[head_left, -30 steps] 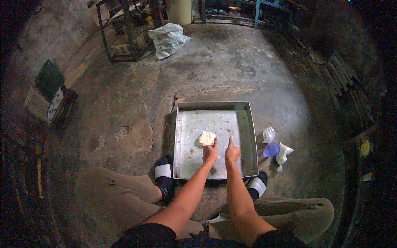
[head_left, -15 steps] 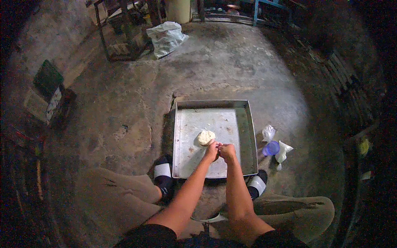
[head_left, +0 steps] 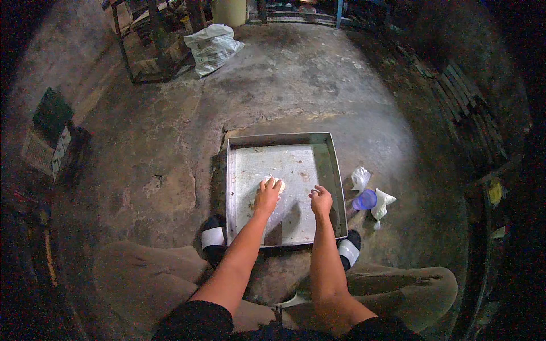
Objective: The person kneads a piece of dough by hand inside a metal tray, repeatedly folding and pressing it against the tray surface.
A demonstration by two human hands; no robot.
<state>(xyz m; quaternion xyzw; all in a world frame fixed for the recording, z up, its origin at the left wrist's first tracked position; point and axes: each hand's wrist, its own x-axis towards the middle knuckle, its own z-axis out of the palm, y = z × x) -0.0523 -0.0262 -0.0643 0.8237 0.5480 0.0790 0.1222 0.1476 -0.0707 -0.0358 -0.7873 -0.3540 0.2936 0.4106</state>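
Note:
Over the pale lump of dough (head_left: 281, 184) in the square metal tray (head_left: 239, 142), my left hand (head_left: 267, 199) has its fingers curved onto the top and side, covering much of it. To its right, my right hand (head_left: 320, 200) hangs above the tray with fingers loosely bent and a little apart; I see nothing in them. Small white bits and brown stains mark the tray's bottom. Just outside the right wall lie a translucent blue cup (head_left: 365, 199), a small clear plastic bag (head_left: 362, 177) and a knotted bag of white substance (head_left: 382, 204).
The tray rests on worn concrete floor (head_left: 301, 74) between my sandalled feet. A white sack (head_left: 213, 48) stands at the back left by a dark metal frame (head_left: 156, 57). A green panel (head_left: 52, 113) leans at the left; slatted pieces (head_left: 463, 105) line the dark right side.
My hands were close together in front of the dough; now they are apart, the left moved forward onto the dough, the right drawn rightward. The view has shifted slightly.

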